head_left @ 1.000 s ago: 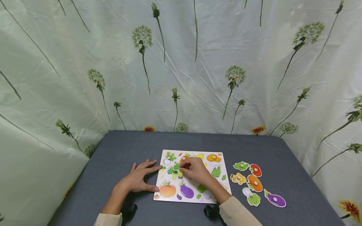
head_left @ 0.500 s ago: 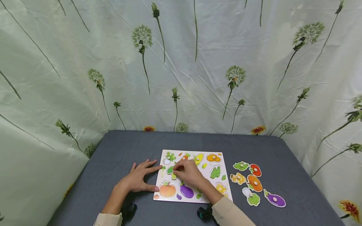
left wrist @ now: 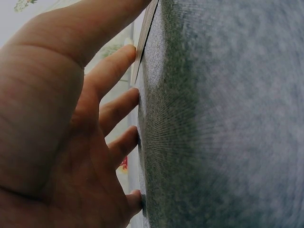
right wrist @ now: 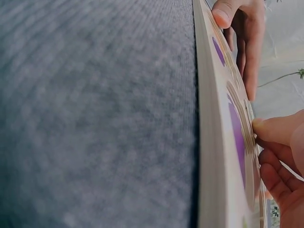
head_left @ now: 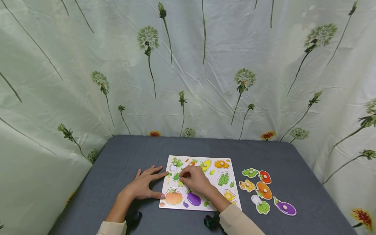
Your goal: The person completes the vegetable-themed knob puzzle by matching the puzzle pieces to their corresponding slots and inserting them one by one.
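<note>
A white vegetable puzzle board (head_left: 202,205) lies flat on the table. My right hand (head_left: 196,179) is over its middle left, thumb and forefinger pinching a green broccoli piece (head_left: 176,177), which lies at the broccoli picture; the fingers cover part of it, and its knob is hidden. In the right wrist view the right fingertips (right wrist: 259,124) are right down at the board's surface. My left hand (head_left: 144,184) lies spread at the board's left edge, thumb and forefinger touching it. The left wrist view shows those fingers (left wrist: 118,109) extended, with nothing held.
Right of the board lie loose knobbed pieces: a green leafy one (head_left: 250,172), a tomato (head_left: 265,177), a yellow-brown one (head_left: 247,185), an orange pumpkin (head_left: 264,190), a cabbage (head_left: 260,205) and an eggplant (head_left: 285,207). A carrot (head_left: 192,163) and corn (head_left: 206,165) show on the board. A flowered curtain (head_left: 188,65) hangs behind.
My right hand has moved a little left and toward me with the broccoli piece, bringing it over the broccoli picture, and has stayed there since. The left hand has kept its place.
</note>
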`<control>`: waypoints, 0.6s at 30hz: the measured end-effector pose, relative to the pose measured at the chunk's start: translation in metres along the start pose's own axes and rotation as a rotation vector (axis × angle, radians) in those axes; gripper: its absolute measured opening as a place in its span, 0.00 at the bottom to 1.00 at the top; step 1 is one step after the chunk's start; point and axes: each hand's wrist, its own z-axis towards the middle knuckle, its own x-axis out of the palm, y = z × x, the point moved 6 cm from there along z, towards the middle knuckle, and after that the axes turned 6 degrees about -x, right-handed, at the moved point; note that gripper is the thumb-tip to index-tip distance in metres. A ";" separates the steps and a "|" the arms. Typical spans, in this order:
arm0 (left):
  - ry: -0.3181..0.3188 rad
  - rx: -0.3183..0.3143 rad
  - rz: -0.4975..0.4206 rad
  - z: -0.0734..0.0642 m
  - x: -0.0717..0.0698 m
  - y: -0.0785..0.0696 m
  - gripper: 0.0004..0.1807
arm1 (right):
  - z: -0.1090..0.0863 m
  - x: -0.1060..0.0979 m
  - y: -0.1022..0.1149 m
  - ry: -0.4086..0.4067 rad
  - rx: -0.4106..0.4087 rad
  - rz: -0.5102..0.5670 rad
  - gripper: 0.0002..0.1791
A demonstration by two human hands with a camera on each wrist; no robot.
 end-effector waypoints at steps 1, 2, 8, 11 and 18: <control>0.000 -0.001 0.001 0.000 0.000 0.000 0.52 | 0.000 0.000 0.000 0.002 0.004 -0.003 0.01; 0.001 -0.003 0.000 0.000 0.000 0.000 0.52 | 0.000 0.001 -0.001 0.004 0.009 -0.005 0.02; 0.005 -0.004 -0.004 0.001 0.000 0.000 0.51 | -0.002 -0.001 -0.002 -0.015 0.015 0.016 0.03; 0.006 -0.001 -0.003 0.001 0.000 -0.001 0.51 | -0.005 -0.004 -0.003 -0.028 0.030 0.038 0.04; 0.006 -0.012 0.004 0.000 0.000 0.000 0.52 | -0.011 -0.017 -0.007 -0.076 0.042 0.027 0.06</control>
